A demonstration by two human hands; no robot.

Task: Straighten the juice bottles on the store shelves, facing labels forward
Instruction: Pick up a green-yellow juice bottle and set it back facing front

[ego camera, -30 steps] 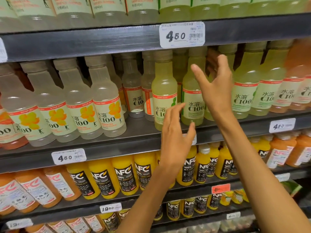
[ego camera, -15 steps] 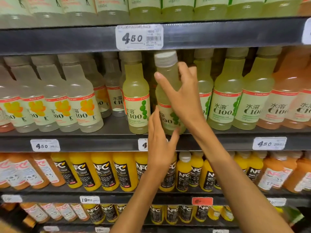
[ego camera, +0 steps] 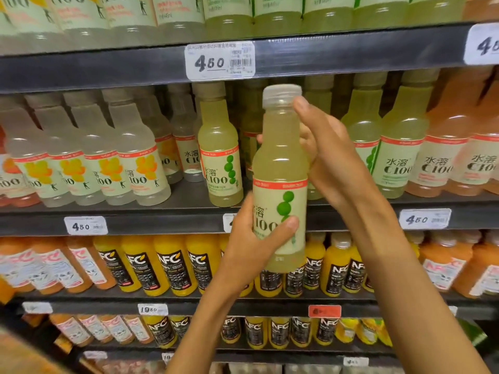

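Both hands grip one green juice bottle (ego camera: 280, 174), lifted clear of the shelf and held out in front of it: the left hand (ego camera: 253, 247) wraps the lower body with its thumb (ego camera: 290, 225) pressed across the label, and the right hand (ego camera: 324, 157) curls round the shoulder and neck just under the cap (ego camera: 282, 95). The label (ego camera: 280, 211) faces roughly toward the person, though it looks turned a little to the left of the grip (the lettering runs off under the left fingers). To do this step well, the person would probably twist the bottle between the two hands until the lettering sits centred, then set it down upright with the base flat. Just behind the grip and left of it stands a matching bottle (ego camera: 220, 160) with its label forward, and the gap between that one and the row to the right (ego camera: 399, 157) seems the likely slot. Further left, the pale orange-labelled bottles (ego camera: 135, 160) stand in line. Above the grip hangs a price tag (ego camera: 220, 60) on the upper shelf edge (ego camera: 108, 68), and below it the yellow bottles (ego camera: 170, 265) fill the next shelf.
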